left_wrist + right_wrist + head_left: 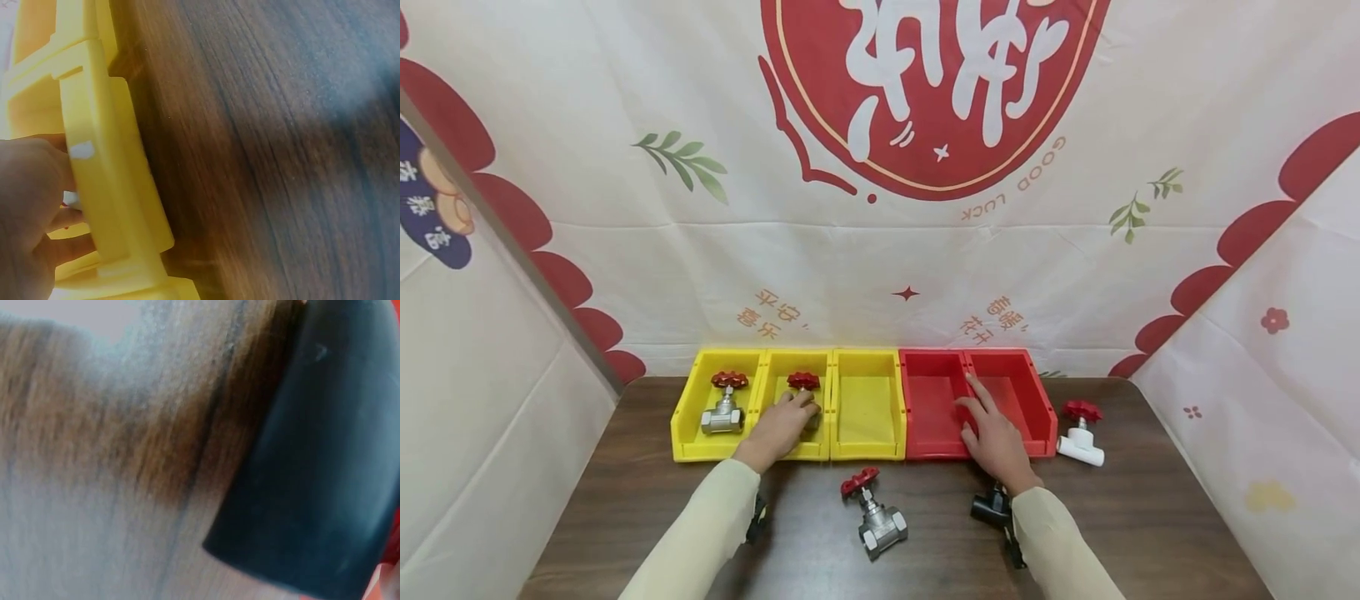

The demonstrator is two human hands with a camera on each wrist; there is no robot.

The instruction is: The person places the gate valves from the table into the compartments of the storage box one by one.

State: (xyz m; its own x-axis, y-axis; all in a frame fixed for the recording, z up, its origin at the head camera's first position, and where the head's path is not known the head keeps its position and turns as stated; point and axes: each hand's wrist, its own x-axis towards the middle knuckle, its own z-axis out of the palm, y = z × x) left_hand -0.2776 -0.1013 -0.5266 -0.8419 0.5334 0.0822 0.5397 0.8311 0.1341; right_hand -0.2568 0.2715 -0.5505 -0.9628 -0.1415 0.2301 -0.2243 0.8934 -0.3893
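My left hand (781,429) reaches into the second yellow bin (772,450) and grips a metal gate valve with a red handwheel (803,381); its body is mostly hidden behind the fingers. In the left wrist view the fingers (72,247) bend down behind the bin's front wall (100,169). Over the divider between two red bins (934,450), my right hand (996,437) has its fingers spread and holds nothing. Under the right wrist lies a black pipe valve (994,507), partly covered by the sleeve; its black body (319,469) looms close in the right wrist view.
Another metal valve (724,415) stands in the leftmost yellow bin. A third metal valve (880,525) lies on the wooden table (805,533) before the bins. Right of the red bins is a white valve (1080,443) with a red handwheel. A printed cloth (865,267) hangs behind.
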